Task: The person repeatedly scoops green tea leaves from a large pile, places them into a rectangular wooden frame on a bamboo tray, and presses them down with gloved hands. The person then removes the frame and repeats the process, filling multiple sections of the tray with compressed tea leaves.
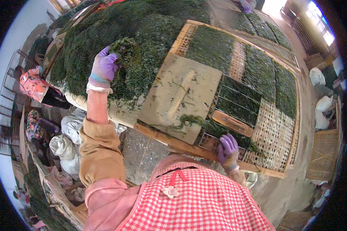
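My left hand (103, 69), in a purple-coated glove, grips a clump of wet dark green seaweed (126, 53) just over a large seaweed heap (86, 37). At the tray's front edge, my right hand (229, 150), gloved alike, rests with extended fingers against a seaweed strip (219, 128) in a thin divided metal frame (240, 99). A wooden block (232, 123) lies across this frame. To its left is a flat board (159, 95) with a raised bar and seaweed scraps on it. All these rest on a wood-edged lattice tray (273, 130), which also bears rectangular seaweed sheets (209, 49).
Another lattice tray (266, 40) with seaweed sheets lies beyond mine. A co-worker's gloved hand (244, 6) shows at the top. White sacks (65, 153) stand on the floor at left, near people in patterned clothing (34, 83). More sacks (322, 111) are at right.
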Demonstrator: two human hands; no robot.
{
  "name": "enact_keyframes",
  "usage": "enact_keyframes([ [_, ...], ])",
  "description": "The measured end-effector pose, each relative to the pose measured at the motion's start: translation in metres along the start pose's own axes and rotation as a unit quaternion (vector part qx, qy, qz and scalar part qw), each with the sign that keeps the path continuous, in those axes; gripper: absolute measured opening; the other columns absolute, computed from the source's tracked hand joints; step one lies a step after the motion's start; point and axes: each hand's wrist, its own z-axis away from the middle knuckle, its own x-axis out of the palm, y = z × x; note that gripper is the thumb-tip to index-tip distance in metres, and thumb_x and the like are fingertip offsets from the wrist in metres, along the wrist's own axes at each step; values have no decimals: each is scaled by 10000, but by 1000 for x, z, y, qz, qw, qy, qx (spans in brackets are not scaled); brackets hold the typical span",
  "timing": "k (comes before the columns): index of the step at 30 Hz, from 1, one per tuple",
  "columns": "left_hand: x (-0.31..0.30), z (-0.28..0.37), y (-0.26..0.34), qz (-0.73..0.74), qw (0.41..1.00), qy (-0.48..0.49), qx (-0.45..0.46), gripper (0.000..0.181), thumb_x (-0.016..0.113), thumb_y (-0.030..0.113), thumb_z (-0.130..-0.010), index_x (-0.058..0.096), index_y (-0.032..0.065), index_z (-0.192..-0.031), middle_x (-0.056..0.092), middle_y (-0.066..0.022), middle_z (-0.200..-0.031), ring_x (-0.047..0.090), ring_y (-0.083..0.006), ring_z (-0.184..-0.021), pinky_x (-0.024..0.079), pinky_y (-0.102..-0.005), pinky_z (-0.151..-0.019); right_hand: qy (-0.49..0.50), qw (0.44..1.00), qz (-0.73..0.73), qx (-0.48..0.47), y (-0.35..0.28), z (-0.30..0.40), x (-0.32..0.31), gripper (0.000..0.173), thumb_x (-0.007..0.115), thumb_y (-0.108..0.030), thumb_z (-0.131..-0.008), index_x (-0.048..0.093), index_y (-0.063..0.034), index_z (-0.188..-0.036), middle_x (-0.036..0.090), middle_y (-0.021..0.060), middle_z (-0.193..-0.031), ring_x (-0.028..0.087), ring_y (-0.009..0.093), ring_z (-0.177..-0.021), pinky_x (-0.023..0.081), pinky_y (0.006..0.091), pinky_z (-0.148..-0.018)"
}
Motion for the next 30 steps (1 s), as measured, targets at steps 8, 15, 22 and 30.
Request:
enact_keyframes([
  [8, 193, 135, -91, -6, 975, -199, -96, 322, 635, 46, -919, 613, -14, -1234, 702, -125, -1116, 701, -228, -979, 578, -292, -838, -65, 988, -111, -84, 4, 48, -13, 342, 660, -176, -861, 617, -99, -1191, 633, 97, -1245, 562, 311, -1223, 436, 485, -1054],
  [15, 321, 202, -217, 12, 942, -299, -153, 369, 579, 43, -869, 615, 3, -1234, 710, -97, -1070, 683, -194, -880, 552, -324, -817, -43, 995, -72, -57, 33, 66, -52, 323, 674, -205, -851, 635, -119, -1159, 646, 78, -1214, 552, 282, -1236, 416, 476, -1070],
  [22, 339, 219, -206, -647, 730, -217, -20, 436, 619, 419, -919, 641, 143, -1256, 695, -130, -1123, 650, -315, -1068, 510, -429, -925, -4, 996, 81, 31, 58, 57, -73, 382, 675, -200, -861, 611, -54, -1209, 621, 147, -1236, 540, 354, -1231, 421, 480, -1052],
  [30, 362, 225, -239, -669, 593, -391, 220, 283, 545, 261, -921, 675, 157, -1150, 677, -97, -1170, 631, -308, -1097, 514, -423, -921, -191, 949, 212, 132, 67, 54, -47, 582, 517, -435, -964, 479, -66, -1413, 425, 134, -1522, 350, 311, -1434, 229, 500, -1188],
])
